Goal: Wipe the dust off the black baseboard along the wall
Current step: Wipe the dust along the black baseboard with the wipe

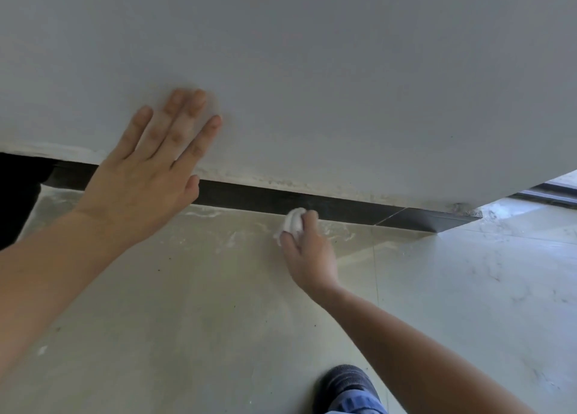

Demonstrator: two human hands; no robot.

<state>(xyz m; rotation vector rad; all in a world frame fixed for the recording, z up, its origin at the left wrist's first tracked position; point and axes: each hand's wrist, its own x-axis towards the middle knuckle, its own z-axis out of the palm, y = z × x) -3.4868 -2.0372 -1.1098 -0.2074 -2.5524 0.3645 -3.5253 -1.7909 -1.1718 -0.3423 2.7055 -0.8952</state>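
Observation:
The black baseboard runs along the foot of the white wall, slanting down to the right and ending at a wall corner. My right hand grips a crumpled white cloth and holds it against the baseboard's lower edge near its middle. My left hand lies flat against the wall with fingers straight and spread, its palm covering a stretch of the baseboard at the left.
The pale tiled floor shows white dust streaks near the baseboard. A dark shoe and blue trouser leg are at the bottom. Past the wall corner the floor continues to a dark door track at right. A dark gap sits far left.

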